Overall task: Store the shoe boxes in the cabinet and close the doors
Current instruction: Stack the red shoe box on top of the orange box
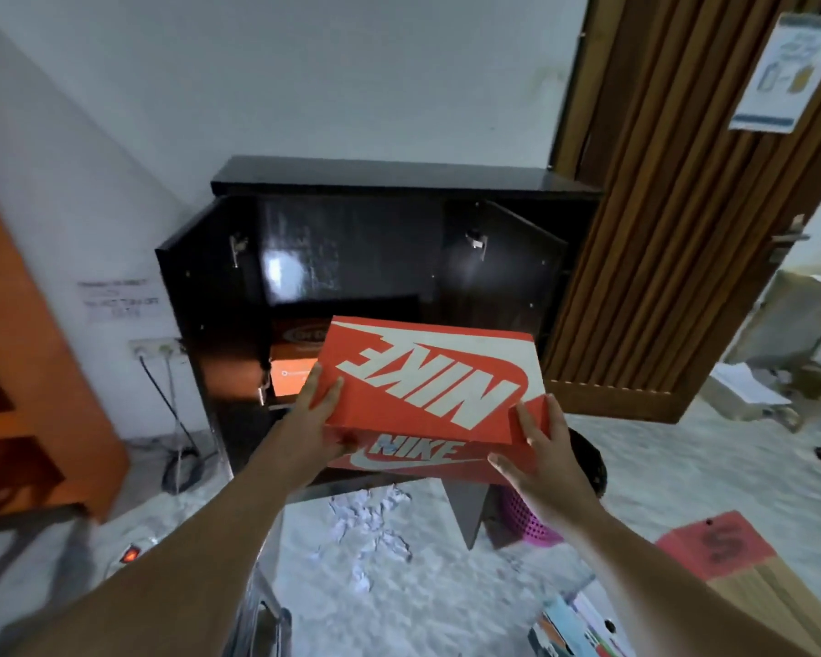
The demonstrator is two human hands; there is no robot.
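Note:
I hold an orange Nike shoe box (427, 386) in front of the black cabinet (399, 182), at the height of its lower opening. My left hand (321, 410) grips the box's left near corner. My right hand (541, 452) grips its right near corner. Both cabinet doors stand open: the left door (200, 301) and the right door (508, 267). Inside, at the lower left, sit other orange boxes (295, 367), partly hidden behind the held box.
A wooden slatted door (674, 230) stands open just right of the cabinet. A pink basket (527, 519) sits on the floor below the box. More boxes (731, 561) lie at the lower right. An orange shelf (29, 395) and cables (176, 419) are at the left.

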